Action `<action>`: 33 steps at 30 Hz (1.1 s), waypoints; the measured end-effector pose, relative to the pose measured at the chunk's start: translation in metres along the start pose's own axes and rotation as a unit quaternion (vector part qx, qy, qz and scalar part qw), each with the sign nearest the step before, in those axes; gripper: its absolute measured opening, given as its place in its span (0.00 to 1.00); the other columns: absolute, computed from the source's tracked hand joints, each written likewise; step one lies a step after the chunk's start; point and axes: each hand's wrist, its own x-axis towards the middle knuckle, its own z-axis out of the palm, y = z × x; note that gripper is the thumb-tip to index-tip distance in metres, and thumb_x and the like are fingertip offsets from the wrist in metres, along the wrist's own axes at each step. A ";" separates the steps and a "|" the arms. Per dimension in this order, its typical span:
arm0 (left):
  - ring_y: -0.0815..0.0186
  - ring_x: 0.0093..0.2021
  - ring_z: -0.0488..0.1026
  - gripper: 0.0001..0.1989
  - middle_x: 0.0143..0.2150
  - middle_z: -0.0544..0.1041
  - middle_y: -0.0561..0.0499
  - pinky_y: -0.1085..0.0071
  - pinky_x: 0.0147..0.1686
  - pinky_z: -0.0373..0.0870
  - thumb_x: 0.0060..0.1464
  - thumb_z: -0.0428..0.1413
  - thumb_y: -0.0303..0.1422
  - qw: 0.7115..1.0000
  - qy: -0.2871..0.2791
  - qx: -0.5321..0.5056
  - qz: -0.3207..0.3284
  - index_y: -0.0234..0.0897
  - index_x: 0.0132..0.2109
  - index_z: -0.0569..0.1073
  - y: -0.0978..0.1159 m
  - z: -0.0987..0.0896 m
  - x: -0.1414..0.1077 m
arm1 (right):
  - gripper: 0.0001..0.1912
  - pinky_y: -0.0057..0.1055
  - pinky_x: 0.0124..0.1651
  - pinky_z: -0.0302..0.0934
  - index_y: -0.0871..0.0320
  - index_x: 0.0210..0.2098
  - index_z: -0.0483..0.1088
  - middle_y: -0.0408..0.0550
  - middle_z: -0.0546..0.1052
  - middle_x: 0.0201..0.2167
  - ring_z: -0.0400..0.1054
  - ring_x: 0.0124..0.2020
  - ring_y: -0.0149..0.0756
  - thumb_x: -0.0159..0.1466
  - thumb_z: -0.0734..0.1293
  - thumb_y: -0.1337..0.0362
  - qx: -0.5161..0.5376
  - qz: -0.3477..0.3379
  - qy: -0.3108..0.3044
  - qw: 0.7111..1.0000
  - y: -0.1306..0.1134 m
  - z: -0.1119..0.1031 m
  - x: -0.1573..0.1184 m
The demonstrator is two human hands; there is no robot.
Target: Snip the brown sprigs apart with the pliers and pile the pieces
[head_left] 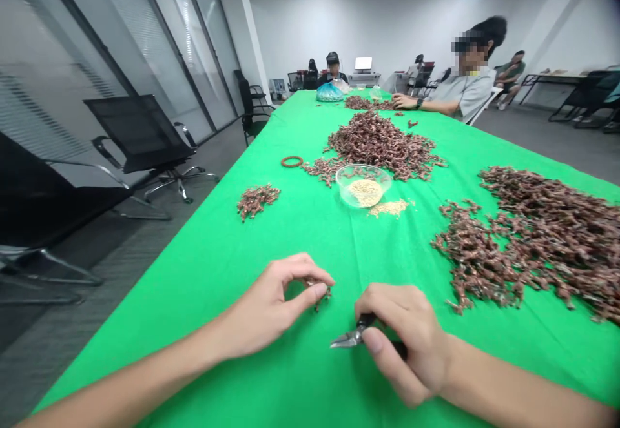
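My left hand (pixel 285 302) pinches a small brown piece (pixel 325 294) between thumb and fingertips, just above the green cloth. To its right, my right hand (pixel 407 337) is wrapped round a pair of pliers (pixel 347 339) with dark handles. The metal tip points left, below the brown piece and apart from it. Ahead of my hands, a clear round bowl (pixel 364 186) holds small pale pieces, and more pale pieces (pixel 391 208) lie beside it. A small heap of brown pieces (pixel 258 201) is at the left.
Large heaps of brown pieces lie at the right (pixel 547 241) and centre back (pixel 380 144). A brown ring (pixel 291 162) rests near the bowl. A person (pixel 472 86) sits at the table's right side, hands at a far heap. Chairs (pixel 140 131) stand left.
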 end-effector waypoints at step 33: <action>0.63 0.36 0.78 0.19 0.39 0.82 0.44 0.69 0.33 0.74 0.53 0.65 0.39 0.936 0.064 -0.301 -0.169 0.32 0.49 0.78 -0.018 0.018 -0.031 | 0.07 0.33 0.30 0.56 0.58 0.42 0.64 0.46 0.69 0.28 0.62 0.27 0.35 0.68 0.60 0.62 -0.175 0.083 -0.079 0.978 0.014 0.009 -0.002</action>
